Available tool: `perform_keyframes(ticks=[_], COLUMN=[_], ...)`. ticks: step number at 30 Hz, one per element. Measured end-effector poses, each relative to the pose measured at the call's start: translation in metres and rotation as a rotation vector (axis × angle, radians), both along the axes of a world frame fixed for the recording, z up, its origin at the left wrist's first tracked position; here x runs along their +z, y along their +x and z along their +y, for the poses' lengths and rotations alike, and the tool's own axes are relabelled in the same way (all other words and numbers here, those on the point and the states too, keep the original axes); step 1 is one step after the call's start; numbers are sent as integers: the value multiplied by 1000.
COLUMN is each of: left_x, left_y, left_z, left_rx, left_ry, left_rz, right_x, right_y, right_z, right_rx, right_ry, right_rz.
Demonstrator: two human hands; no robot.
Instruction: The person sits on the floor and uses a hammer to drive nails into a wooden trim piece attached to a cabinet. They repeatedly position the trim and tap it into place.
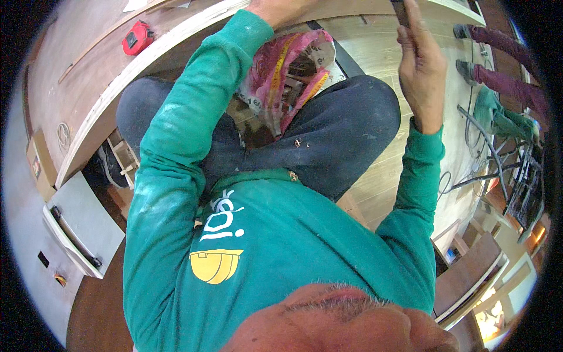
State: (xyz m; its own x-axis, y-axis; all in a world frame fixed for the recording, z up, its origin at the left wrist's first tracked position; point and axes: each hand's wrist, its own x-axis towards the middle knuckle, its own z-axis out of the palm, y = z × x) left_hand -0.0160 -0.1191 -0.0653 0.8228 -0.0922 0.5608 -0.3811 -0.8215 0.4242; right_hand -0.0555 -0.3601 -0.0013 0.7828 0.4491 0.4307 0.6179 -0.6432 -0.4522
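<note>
My left hand (284,10) reaches to the top edge at the pale edge of a wooden board (193,26); its fingers are out of the picture. Raised at the upper right, my right hand (423,76) is closed around a dark, narrow tool (401,13). The upper frame cuts that tool off, so its kind does not show. Between my folded legs stands a crumpled pink and clear printed plastic sack (272,64), its mouth open, with dark pieces inside.
A red tape measure (138,39) and a thin wooden strip (108,33) lie on the board. Another person's maroon trouser legs (504,44) are at the right. Below them are a green cloth (505,119), cables and a black metal frame (524,190). A grey panel (88,220) stands at the left.
</note>
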Motion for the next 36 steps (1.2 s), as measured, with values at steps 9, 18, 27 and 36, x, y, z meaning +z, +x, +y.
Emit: perform_keyframes(ticks=[9, 18, 27, 36], left_x=[15, 0, 30, 7], left_y=[6, 29, 53, 138], left_z=[15, 33, 28, 34], left_rx=[-106, -64, -205, -527], left_ry=[-304, -268, 223, 911], left_rz=[191, 155, 239, 112], right_x=[25, -9, 19, 12], right_y=[-11, 2, -10, -9], right_z=[2, -19, -10, -14], right_rx=[-143, -113, -108, -88], right_ry=[199, -88, -110, -124], right_rz=[199, 124, 182, 67])
